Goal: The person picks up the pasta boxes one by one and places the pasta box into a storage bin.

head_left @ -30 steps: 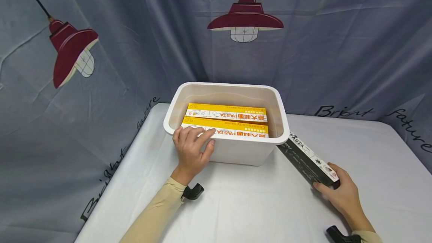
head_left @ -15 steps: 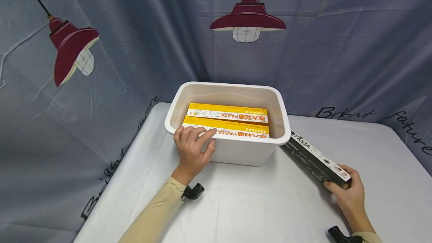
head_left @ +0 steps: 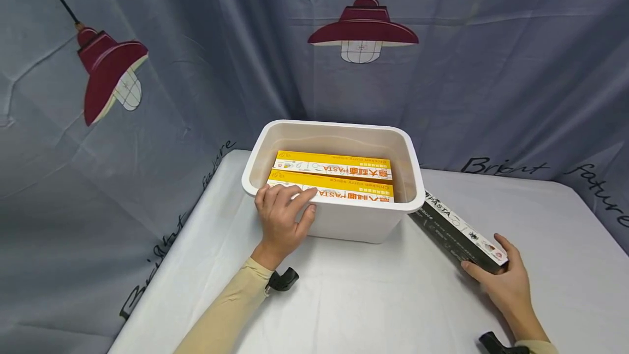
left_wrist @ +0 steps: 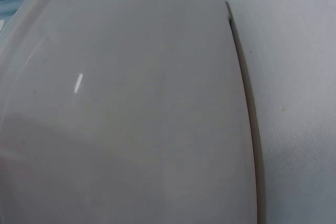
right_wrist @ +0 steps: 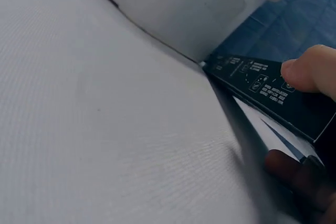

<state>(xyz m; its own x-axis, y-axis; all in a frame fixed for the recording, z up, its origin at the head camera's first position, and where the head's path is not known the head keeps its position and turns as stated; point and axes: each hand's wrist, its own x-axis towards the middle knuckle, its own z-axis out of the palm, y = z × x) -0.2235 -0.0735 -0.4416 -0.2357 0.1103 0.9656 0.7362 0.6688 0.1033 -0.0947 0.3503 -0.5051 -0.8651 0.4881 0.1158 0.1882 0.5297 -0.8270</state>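
In the head view, a white plastic bin [head_left: 354, 222] stands on the table. Two yellow-and-white pasta boxes [head_left: 339, 177] lie side by side inside it. My left hand [head_left: 282, 217] holds the bin's front rim, fingers bent over the edge and thumb on the outer side. The left wrist view shows only the bin's outer wall [left_wrist: 131, 103], with no fingers. To the right of the bin, my right hand [head_left: 506, 280] grips the near end of a black-and-white pasta box [head_left: 457, 234]. Its far end is hidden by the bin's corner. In the right wrist view, my thumb [right_wrist: 310, 72] presses the dark side while other fingers lie beneath.
A white cloth [head_left: 373, 299] covers the table. Behind it hangs a grey-blue curtain [head_left: 236, 59] printed with red lamps and lettering. Black wrist cameras sit at the left wrist [head_left: 283, 279] and the right wrist [head_left: 501, 343].
The black box and my right hand shifted right early on, then stayed nearly in place. My right index finger now sticks out more along the box's end. The left hand keeps its place on the rim.
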